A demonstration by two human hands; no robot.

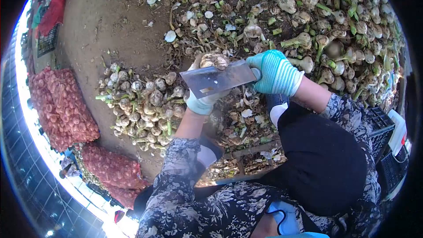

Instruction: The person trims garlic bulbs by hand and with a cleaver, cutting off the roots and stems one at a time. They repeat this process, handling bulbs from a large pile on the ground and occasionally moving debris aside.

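Observation:
My right hand (275, 72), in a teal and white striped glove, is closed around the handle of a cleaver (220, 78). Its broad blade reaches leftward across the front of my left hand (202, 102). That hand wears a pale glove and grips a garlic bulb (214, 61), which shows just above the blade's upper edge. The blade hides most of the left fingers. To the left, on the ground, lies a heap of garlic bulbs (147, 99) with trimmed stems. Cut stem pieces and papery skins (246, 113) are scattered below and around my hands.
A large pile of garlic with stems (339, 39) spreads over the upper right. Full red mesh sacks (64, 108) stand along the left side, with another red mesh sack (116, 167) lower down. Black plastic crates (381, 125) sit at the right beside my leg.

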